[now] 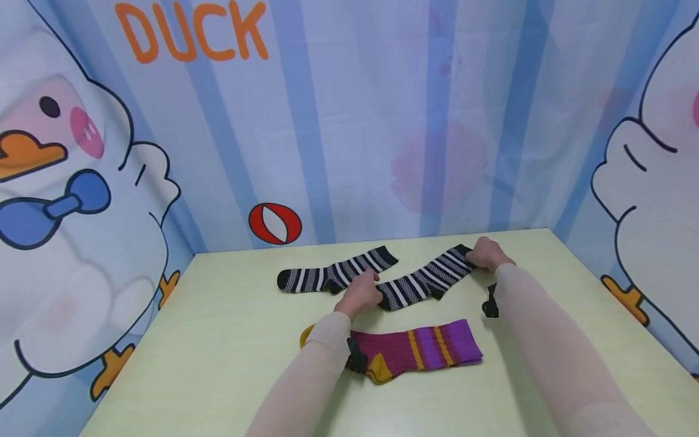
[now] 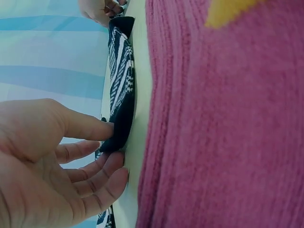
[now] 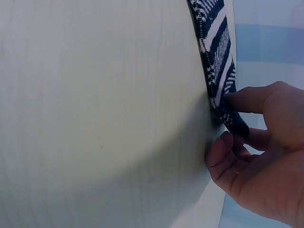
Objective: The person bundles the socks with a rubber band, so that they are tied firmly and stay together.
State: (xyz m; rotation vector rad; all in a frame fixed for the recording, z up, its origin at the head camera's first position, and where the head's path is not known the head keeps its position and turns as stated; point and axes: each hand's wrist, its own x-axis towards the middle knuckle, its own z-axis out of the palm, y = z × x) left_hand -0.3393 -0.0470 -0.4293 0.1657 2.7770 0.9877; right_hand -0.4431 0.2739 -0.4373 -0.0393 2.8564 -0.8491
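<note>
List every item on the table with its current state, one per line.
Right striped sock: flat, held at both ends.
Left striped sock: flat, untouched.
Purple sock: flat, partly under left forearm.
Left hand: pinching the toe end.
Right hand: pinching the cuff.

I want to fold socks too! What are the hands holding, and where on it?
Both hands hold one black-and-white striped sock. The left hand pinches its toe end, and the right hand pinches its cuff end.

I see knit cloth: a ribbed, matt purple sock (image 1: pixel 420 351), two striped socks (image 1: pixel 423 282) (image 1: pixel 335 274), on my smooth pale tabletop (image 1: pixel 229 340).
</note>
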